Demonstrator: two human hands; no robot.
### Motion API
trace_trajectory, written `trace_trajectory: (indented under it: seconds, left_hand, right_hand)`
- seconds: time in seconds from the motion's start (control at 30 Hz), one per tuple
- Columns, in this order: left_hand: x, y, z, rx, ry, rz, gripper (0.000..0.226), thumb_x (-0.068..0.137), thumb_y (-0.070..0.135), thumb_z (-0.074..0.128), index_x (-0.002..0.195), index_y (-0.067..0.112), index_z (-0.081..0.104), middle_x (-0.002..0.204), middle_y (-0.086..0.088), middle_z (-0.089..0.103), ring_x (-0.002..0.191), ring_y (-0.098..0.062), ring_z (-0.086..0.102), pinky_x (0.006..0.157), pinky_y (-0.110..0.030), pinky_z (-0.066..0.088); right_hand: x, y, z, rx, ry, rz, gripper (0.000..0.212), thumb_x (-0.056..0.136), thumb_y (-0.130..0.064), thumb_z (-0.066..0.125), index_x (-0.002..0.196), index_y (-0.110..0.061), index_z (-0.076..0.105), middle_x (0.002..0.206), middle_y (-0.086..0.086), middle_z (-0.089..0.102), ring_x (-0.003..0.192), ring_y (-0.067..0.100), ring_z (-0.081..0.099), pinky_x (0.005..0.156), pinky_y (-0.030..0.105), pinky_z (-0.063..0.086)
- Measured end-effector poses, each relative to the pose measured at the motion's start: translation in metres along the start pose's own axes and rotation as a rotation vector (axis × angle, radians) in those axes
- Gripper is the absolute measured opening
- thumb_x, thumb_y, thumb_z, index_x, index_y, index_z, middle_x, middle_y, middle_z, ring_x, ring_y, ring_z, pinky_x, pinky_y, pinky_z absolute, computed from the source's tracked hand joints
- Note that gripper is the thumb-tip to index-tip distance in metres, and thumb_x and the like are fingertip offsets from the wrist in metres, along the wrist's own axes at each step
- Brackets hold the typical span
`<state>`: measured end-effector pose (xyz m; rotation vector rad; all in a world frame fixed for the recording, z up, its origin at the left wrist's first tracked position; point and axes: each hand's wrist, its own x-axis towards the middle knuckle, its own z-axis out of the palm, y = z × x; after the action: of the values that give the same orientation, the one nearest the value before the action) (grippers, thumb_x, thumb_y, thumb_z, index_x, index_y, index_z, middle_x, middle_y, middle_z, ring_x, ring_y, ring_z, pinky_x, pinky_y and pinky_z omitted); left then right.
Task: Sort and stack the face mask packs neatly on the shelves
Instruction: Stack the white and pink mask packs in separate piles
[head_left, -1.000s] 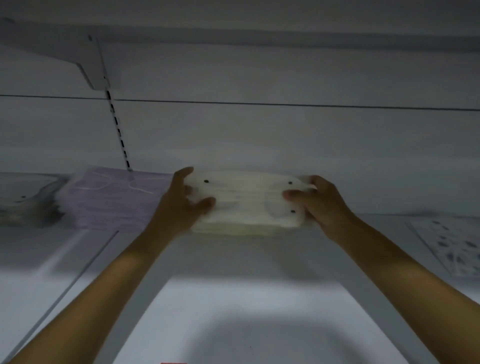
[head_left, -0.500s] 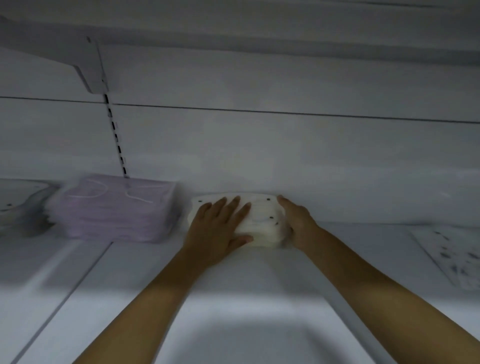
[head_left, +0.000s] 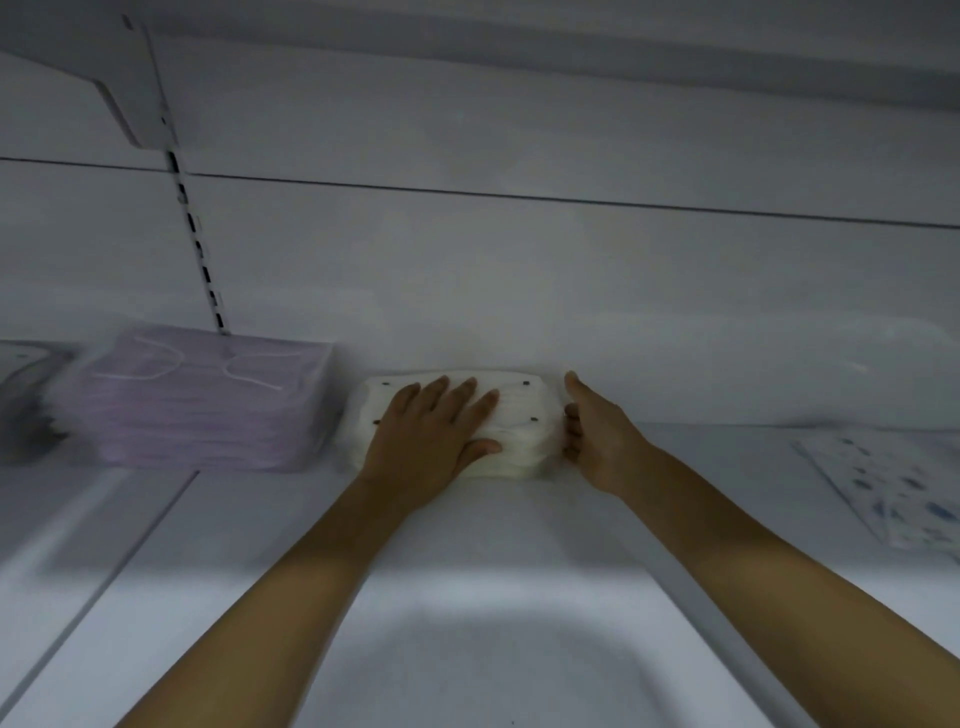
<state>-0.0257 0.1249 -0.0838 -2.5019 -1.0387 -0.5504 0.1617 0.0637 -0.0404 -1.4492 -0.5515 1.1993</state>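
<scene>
A white stack of face mask packs lies on the white shelf, against the back wall. My left hand presses flat on top of it, fingers straight and spread. My right hand touches the stack's right end, with the index finger straight along that end and the other fingers bent against it. A taller purple stack of mask packs stands just to the left, a small gap between the two stacks.
A dark-patterned pack lies at the far left edge. A flat blue-speckled pack rests on the shelf at the right. A slotted upright and bracket rise behind the purple stack. An upper shelf hangs overhead.
The white stack was carried in both hands, then set down on the shelf. My left hand moved from gripping its end to lying flat on top; my right hand stays at its right end.
</scene>
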Motion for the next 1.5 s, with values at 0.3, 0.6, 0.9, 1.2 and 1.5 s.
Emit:
trace_trajectory:
  seconds: [0.3, 0.6, 0.9, 1.2, 1.5]
  left_hand:
    - [0.017, 0.03, -0.033, -0.03, 0.237, 0.095, 0.064, 0.098, 0.059, 0.029, 0.134, 0.014, 0.057, 0.14, -0.01, 0.054, 0.128, -0.028, 0.053, 0.106, -0.049, 0.04]
    - [0.081, 0.165, -0.061, -0.147, 0.252, 0.291, 0.059, 0.097, 0.053, 0.032, 0.127, 0.012, 0.062, 0.133, -0.01, 0.06, 0.118, -0.029, 0.06, 0.095, -0.043, 0.049]
    - [0.142, 0.347, -0.036, -0.467, -0.14, 0.153, 0.064, 0.096, 0.063, 0.02, 0.149, 0.028, 0.032, 0.157, 0.002, 0.029, 0.142, -0.02, 0.03, 0.111, -0.037, 0.03]
    - [0.152, 0.411, 0.008, -0.422, -0.47, -0.115, 0.069, 0.095, 0.064, 0.025, 0.154, 0.032, 0.007, 0.163, 0.003, 0.002, 0.149, -0.014, 0.002, 0.119, -0.037, 0.004]
    - [0.142, 0.408, 0.0, -0.557, -0.246, -0.236, 0.086, 0.075, 0.075, 0.014, 0.142, 0.032, 0.045, 0.155, 0.006, 0.032, 0.141, -0.015, 0.03, 0.111, -0.026, 0.023]
  right_hand:
    - [-0.014, 0.002, -0.043, -0.106, 0.042, -0.086, 0.061, 0.096, -0.045, 0.051, 0.137, 0.0, 0.044, 0.13, 0.014, 0.053, 0.123, 0.026, 0.051, 0.098, 0.03, 0.039]
    - [-0.037, -0.029, -0.151, -0.128, 0.095, -0.237, 0.027, 0.098, -0.041, 0.05, 0.111, -0.018, 0.056, 0.13, 0.013, 0.057, 0.121, 0.024, 0.053, 0.11, 0.038, 0.038]
    - [-0.047, -0.051, -0.366, -0.011, 0.229, -0.328, 0.035, 0.101, -0.034, 0.045, 0.121, -0.01, 0.061, 0.119, 0.006, 0.064, 0.109, 0.016, 0.06, 0.098, 0.029, 0.042]
    - [-0.02, -0.07, -0.451, -0.134, 0.12, -0.378, 0.031, 0.102, -0.032, 0.043, 0.112, -0.012, 0.064, 0.109, 0.007, 0.069, 0.102, 0.018, 0.064, 0.094, 0.029, 0.047]
    - [-0.009, -0.039, -0.442, -0.372, 0.224, -0.605, 0.016, 0.1, -0.022, 0.045, 0.101, -0.021, 0.061, 0.091, -0.004, 0.066, 0.064, 0.003, 0.064, 0.055, 0.005, 0.041]
